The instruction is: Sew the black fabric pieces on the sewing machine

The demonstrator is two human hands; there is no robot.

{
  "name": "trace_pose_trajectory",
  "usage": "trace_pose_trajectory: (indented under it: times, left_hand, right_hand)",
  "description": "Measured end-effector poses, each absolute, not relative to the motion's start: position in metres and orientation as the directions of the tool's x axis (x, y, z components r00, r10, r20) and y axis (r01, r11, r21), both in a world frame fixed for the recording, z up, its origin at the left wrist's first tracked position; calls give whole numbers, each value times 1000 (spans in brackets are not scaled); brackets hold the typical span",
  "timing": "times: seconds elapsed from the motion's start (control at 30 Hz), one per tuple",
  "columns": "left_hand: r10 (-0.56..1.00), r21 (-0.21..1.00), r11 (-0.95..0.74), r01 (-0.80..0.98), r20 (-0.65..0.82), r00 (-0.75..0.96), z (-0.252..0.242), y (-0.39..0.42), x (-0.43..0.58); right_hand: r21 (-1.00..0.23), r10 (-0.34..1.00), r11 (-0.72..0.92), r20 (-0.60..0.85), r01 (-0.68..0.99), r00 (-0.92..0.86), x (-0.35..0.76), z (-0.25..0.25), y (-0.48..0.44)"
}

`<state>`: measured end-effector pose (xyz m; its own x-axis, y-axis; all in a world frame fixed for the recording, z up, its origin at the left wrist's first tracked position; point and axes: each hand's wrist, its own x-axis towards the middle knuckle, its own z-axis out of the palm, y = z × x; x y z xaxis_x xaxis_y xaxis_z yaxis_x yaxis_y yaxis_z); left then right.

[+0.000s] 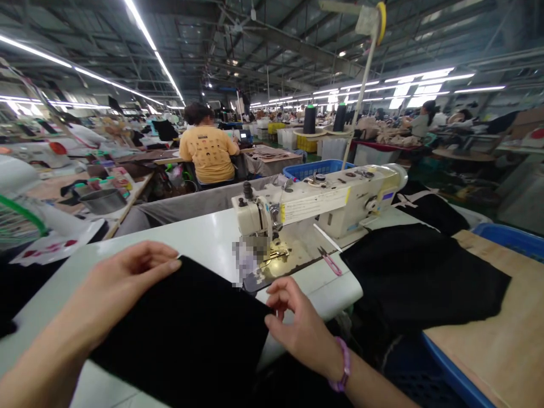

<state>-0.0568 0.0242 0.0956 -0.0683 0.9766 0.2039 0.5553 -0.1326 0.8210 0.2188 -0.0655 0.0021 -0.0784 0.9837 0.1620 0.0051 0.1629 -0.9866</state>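
Note:
A piece of black fabric [191, 334] hangs between my two hands over the front edge of the sewing table [191, 232]. My left hand [131, 269] pinches its upper left corner between thumb and fingers. At the upper right corner, my right hand [293, 317], with a purple band on the wrist, grips the cloth with curled fingers. Just beyond the fabric stands a white sewing machine [314, 204]; its needle area is partly blurred. Pink-handled thread snips [330, 262] lie on the table right of the needle plate.
More black fabric [425, 272] lies on the right, partly over a wooden board [493, 334] resting on a blue basket [442, 362]. Another blue basket [314, 168] stands behind the machine. A person in a yellow shirt [209, 153] sits ahead, facing away.

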Motion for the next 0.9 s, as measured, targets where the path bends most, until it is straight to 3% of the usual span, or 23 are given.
trace_pose_trajectory:
  times: [0.07, 0.17, 0.37, 0.5, 0.67, 0.9]
  left_hand:
    - [981, 743, -166, 648, 59, 183, 95, 53, -34]
    - [961, 736, -191, 650, 5, 276, 59, 82, 6]
    - [963, 739, -222, 636, 66, 260, -7, 81, 47]
    - [962, 718, -225, 659, 59, 265, -8, 82, 49]
    - [974, 632, -188, 751, 21, 226, -9, 101, 57]
    - [979, 539, -174, 824, 3, 204, -19, 114, 60]
  right_hand:
    - [-960, 959, 248, 226, 127, -169, 215, -8, -82]
    - [-913, 938, 329, 285, 241, -197, 216, -27, -98]
    - [-835, 906, 412, 335, 365, -258, 243, -54, -99]
    - [-656, 820, 571, 479, 494, -313, 257, -59, -96]
    - [-471, 766, 615, 548, 632, -337, 258, -58, -88]
    - [-447, 719, 670, 590, 593, -368, 256, -55, -80]
